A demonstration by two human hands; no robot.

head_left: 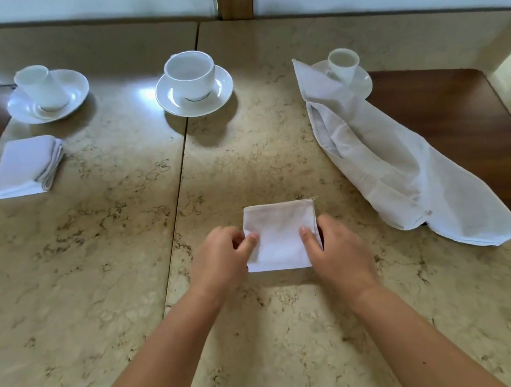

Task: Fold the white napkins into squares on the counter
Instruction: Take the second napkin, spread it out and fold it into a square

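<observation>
Left hand point(224, 257) rests at the left edge of a small folded square of white cloth napkin point(282, 239), thumb on top of the cloth, fingers curled at or under the edge; it pinches that edge lightly. Right hand point(335, 247) mirrors it at the right edge, thumb pressed on the top face, fingers wrapped around the side, gripping the cloth. Both forearms are bare and reach in from the near edge.

The folded square lies flat on the beige, veined marble bench point(90, 251), near the middle, just right of the dark seam between two slabs. Its far edge shows a stitched hem with a loose thread at the far right corner; the near edge is a clean fold. Cloth is plain white, faintly creased. No brand, label or writing readable anywhere.

Far left: a stack of folded white napkins point(26, 166), layered edges facing right. Right: a loose, unfolded white napkin point(392, 166), rumpled, trailing from a small white cup and saucer point(347, 70) down onto a dark wooden panel point(455, 117), its far corner lying over the saucer.

Far side: a wide white cup on a saucer point(192, 81), centre; another white cup on a saucer point(45, 92), left.
</observation>
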